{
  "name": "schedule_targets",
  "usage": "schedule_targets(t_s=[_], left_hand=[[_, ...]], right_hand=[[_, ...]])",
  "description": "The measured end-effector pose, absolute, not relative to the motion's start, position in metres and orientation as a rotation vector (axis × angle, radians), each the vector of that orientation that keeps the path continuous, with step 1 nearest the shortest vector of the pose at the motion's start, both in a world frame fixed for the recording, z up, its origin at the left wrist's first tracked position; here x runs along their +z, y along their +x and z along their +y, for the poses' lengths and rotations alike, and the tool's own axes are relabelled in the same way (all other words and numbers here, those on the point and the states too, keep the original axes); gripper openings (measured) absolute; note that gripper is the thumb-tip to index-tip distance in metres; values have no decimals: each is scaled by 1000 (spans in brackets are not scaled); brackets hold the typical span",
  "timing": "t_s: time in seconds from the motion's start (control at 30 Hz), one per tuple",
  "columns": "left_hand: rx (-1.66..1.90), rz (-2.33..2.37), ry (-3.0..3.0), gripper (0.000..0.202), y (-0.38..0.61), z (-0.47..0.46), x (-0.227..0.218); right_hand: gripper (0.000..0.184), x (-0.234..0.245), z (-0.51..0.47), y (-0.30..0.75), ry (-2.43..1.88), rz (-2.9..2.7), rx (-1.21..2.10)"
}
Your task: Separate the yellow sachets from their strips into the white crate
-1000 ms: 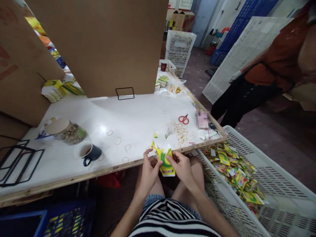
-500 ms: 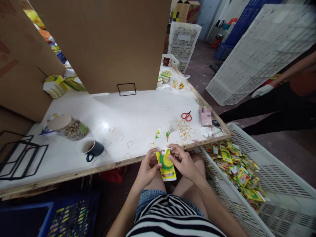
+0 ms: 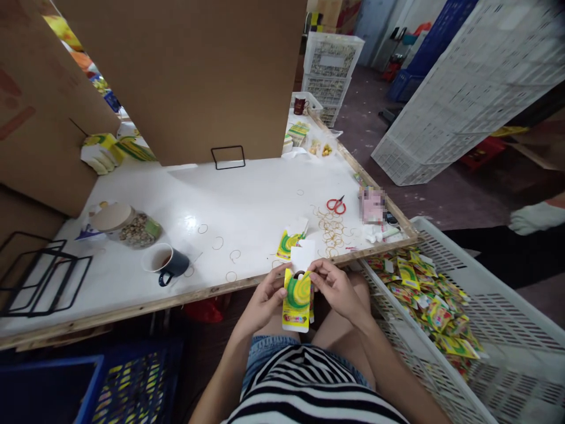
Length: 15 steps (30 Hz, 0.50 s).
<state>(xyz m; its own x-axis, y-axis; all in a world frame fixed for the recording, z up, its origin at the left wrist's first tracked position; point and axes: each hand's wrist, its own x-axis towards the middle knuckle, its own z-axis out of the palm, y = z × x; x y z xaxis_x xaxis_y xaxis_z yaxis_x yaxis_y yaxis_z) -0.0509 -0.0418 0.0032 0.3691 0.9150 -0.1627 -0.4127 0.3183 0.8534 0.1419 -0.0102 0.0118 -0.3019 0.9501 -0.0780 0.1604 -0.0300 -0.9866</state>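
Observation:
Between my two hands, a small yellow-and-green printed carton (image 3: 296, 303) is held upright above my lap, its white flap (image 3: 303, 257) standing open at the top. My left hand (image 3: 266, 300) pinches the carton's left edge between thumb and fingers. At the upper right side, my right hand (image 3: 334, 288) grips it near the opening. A second printed layer shows behind its right edge; whether it is the same carton I cannot tell. Just beyond, some similar flat cartons (image 3: 290, 240) lie near the table edge.
Loose rubber bands (image 3: 332, 232) and red-handled scissors (image 3: 336, 205) lie right on the white table (image 3: 247, 200). A mug (image 3: 166, 263) and a jar (image 3: 140, 229) stand left. A white crate (image 3: 498, 335) holds many packets at my right. A co-worker's gloved hand (image 3: 536, 219) shows far right.
The carton's white flap now stands up, and the carton is held more upright. Flat cartons show more plainly behind my hands. The co-worker has moved toward the right edge.

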Motion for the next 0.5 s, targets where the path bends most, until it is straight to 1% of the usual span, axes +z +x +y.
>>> schedule_targets(t_s=[0.27,0.5], left_hand=[[945,705,713,59,-59,-42,-5],[1011,798,730,47,-53,-41,-9]], right_hand=[[18,14,-14,138,-1190,-1447,1487],[15,20,-14,136,-1180,-1516,1442]])
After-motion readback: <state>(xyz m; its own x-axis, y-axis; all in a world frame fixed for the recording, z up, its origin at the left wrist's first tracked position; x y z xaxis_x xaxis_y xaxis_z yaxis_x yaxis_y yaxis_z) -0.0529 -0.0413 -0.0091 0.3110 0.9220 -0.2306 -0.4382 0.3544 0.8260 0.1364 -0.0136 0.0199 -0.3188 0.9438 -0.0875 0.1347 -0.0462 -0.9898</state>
